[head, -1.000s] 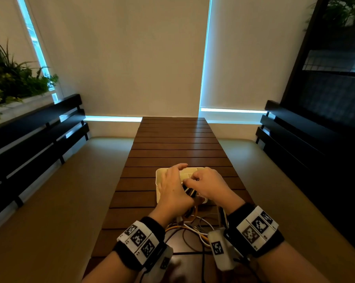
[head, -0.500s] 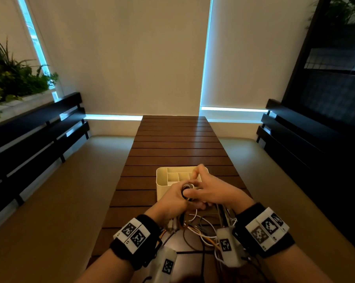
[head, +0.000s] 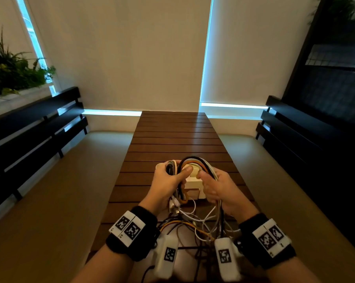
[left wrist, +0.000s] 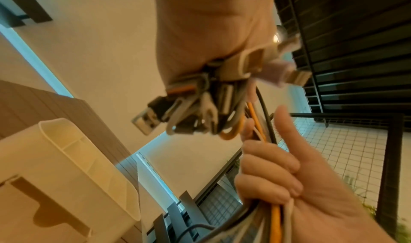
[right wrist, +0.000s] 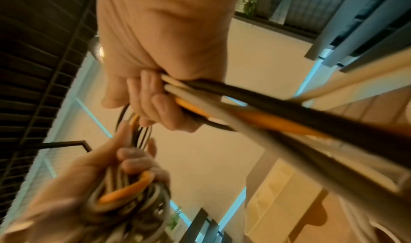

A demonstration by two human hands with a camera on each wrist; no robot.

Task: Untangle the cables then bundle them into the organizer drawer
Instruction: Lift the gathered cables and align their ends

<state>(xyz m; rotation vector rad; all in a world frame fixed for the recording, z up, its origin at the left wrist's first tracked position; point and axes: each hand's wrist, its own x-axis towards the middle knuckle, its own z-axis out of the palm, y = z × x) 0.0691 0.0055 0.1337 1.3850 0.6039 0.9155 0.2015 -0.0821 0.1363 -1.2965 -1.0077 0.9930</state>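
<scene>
— Currently the cables (head: 195,163) are gripped as one arch above the organizer drawer (head: 193,181): left hand (head: 166,184) curled round the plug ends, right hand (head: 219,188) fisted round the other side.

— Risk?

— Loose strands below could be snagged on the table (head: 172,135) edge, w/ the bundle pulled apart.

— Unclear?

— Drawer compartments mostly hidden; remaining knots can't be judged, wrist views blurred.

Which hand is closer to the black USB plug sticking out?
Left. The left hand grips the bundle just above the black USB plug; the right hand holds cables farther off.
</scene>
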